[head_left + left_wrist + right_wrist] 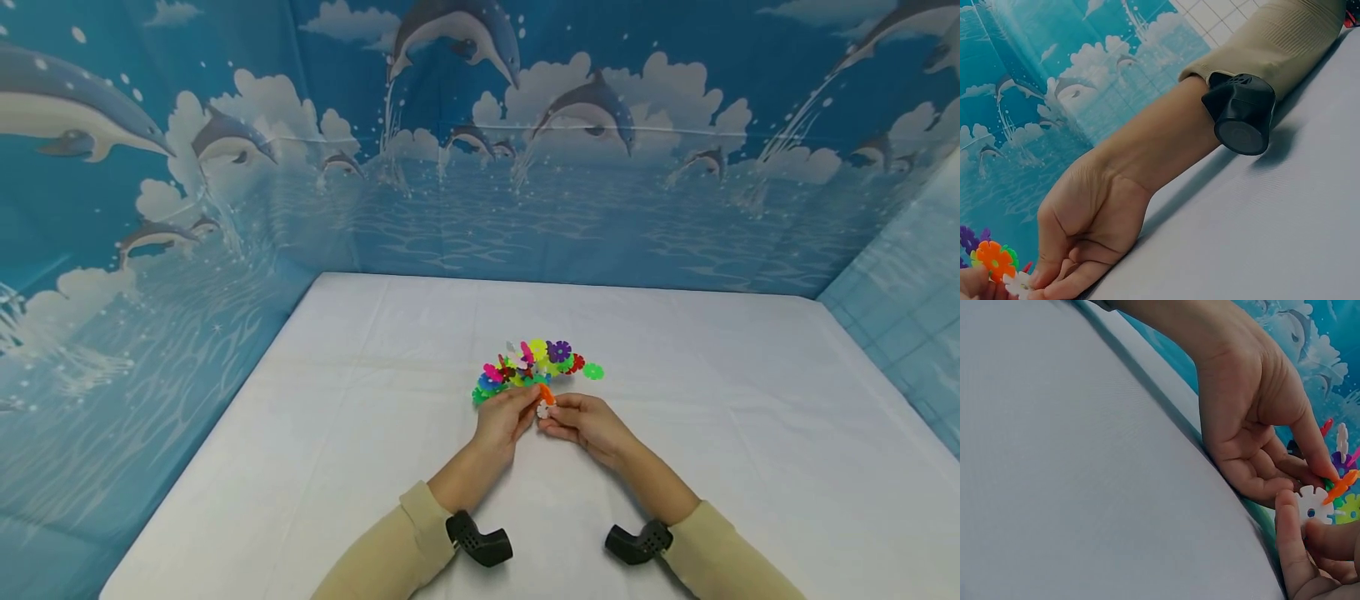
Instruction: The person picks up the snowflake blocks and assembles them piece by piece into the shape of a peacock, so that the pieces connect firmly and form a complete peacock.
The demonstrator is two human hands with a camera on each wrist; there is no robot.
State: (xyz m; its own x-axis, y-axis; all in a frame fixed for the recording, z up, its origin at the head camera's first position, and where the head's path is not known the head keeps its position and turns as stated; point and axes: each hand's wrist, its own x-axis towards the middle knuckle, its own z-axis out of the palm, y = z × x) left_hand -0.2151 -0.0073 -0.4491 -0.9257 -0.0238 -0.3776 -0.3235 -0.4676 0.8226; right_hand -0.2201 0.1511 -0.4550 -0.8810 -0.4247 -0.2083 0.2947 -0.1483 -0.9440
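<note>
Both hands meet over the white table. My left hand (504,418) pinches an orange flower-shaped plastic piece (995,260) by its edge. Between the thumb and finger of my right hand (588,425) is a white notched disc piece (1311,509). The white piece meets the orange one edge to edge, at an angle; I cannot tell whether their slots interlock. Just beyond the fingertips lies a pile of colourful flower-shaped pieces (537,352), partly hidden behind the left hand.
A green piece (593,372) lies at the right end of the pile. Black wrist-worn devices (480,542) sit at both cuffs. The white table (750,400) is bordered by a blue dolphin-print curtain (480,225) at the back and left.
</note>
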